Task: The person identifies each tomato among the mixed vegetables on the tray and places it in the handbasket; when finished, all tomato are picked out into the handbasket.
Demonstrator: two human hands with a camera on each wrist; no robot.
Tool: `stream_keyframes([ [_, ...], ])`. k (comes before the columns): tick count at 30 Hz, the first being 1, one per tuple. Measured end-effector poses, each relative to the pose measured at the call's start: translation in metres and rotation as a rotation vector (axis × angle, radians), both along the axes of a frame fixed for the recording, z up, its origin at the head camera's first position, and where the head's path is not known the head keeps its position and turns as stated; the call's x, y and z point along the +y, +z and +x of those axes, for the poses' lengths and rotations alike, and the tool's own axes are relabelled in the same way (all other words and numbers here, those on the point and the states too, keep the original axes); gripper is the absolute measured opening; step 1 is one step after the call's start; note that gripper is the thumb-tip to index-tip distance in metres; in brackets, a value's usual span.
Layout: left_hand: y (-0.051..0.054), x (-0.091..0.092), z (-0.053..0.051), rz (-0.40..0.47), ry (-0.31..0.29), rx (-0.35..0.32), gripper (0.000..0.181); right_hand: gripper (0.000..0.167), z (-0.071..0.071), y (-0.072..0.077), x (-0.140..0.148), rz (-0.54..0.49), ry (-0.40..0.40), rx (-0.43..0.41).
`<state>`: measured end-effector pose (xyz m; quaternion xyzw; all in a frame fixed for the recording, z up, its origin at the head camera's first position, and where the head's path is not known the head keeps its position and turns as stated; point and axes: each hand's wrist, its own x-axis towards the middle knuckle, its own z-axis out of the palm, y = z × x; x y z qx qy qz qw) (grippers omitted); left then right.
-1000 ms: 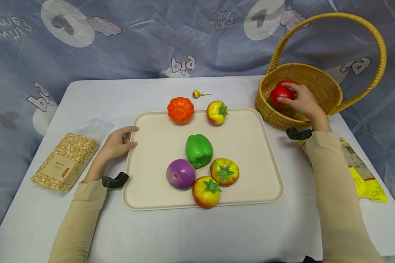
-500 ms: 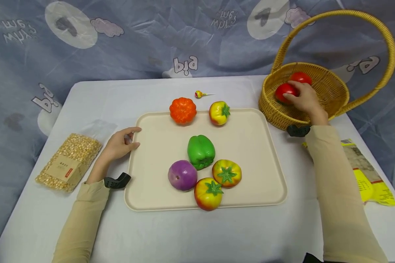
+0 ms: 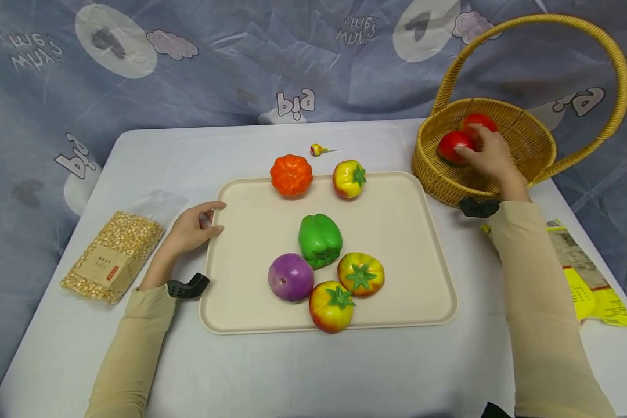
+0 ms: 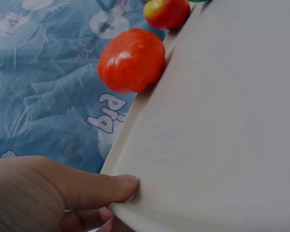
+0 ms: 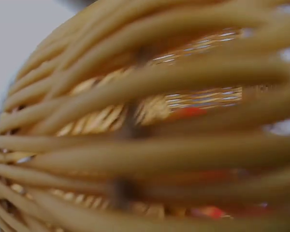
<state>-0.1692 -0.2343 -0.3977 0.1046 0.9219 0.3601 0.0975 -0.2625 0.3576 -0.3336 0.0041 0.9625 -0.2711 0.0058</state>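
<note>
My left hand (image 3: 193,227) pinches the left rim of a beige tray (image 3: 407,249); in the left wrist view its thumb (image 4: 106,188) lies on top near a corner, fingers below. On the tray are a green bell pepper (image 3: 320,241), a round purple vegetable (image 3: 290,277) and two yellow-red tomatoes (image 3: 361,274). An orange pumpkin (image 3: 291,176) and another yellow-red tomato (image 3: 349,179) sit at its far edge. Inside a wicker basket (image 3: 439,183) lie two red tomatoes (image 3: 453,146). My right hand (image 3: 493,154) is over them, slightly blurred, fingers loosened around the nearer one.
A bag of corn kernels (image 3: 112,255) lies left of the tray. Behind the tray is a lollipop (image 3: 319,150). A yellow packet (image 3: 587,284) lies partly under the right sleeve. The basket's tall handle (image 3: 618,64) arches upward; its weave (image 5: 159,150) fills the right wrist view.
My right hand lets go of the nearer red tomato in the basket and draws slightly right. More of the second red tomato shows. The left hand keeps its hold on the tray; the view shifts slightly.
</note>
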Motion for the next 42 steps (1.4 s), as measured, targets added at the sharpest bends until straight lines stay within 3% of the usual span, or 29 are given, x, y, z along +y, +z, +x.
stream_keyframes([
  [6,-0.002,-0.001,-0.001,-0.002,-0.001,0.007,0.048,0.070,0.010,0.014,-0.006,-0.045,-0.054,0.015],
  [12,-0.003,-0.001,-0.001,0.011,-0.002,0.006,0.047,0.063,0.027,0.021,-0.030,-0.106,-0.101,0.152],
  [18,-0.002,-0.001,0.000,0.008,0.000,-0.005,0.048,0.055,0.040,0.020,-0.058,-0.145,-0.084,0.296],
  [23,-0.003,-0.001,0.000,0.003,-0.006,0.022,0.047,0.051,0.046,0.019,-0.080,-0.173,-0.021,0.387],
  [29,-0.002,0.000,-0.001,-0.004,-0.002,0.021,0.047,0.050,0.052,0.022,-0.108,-0.198,0.113,0.443],
  [42,-0.001,0.000,0.000,0.006,-0.003,0.028,0.047,0.050,0.043,0.017,-0.163,-0.151,0.331,0.367],
])
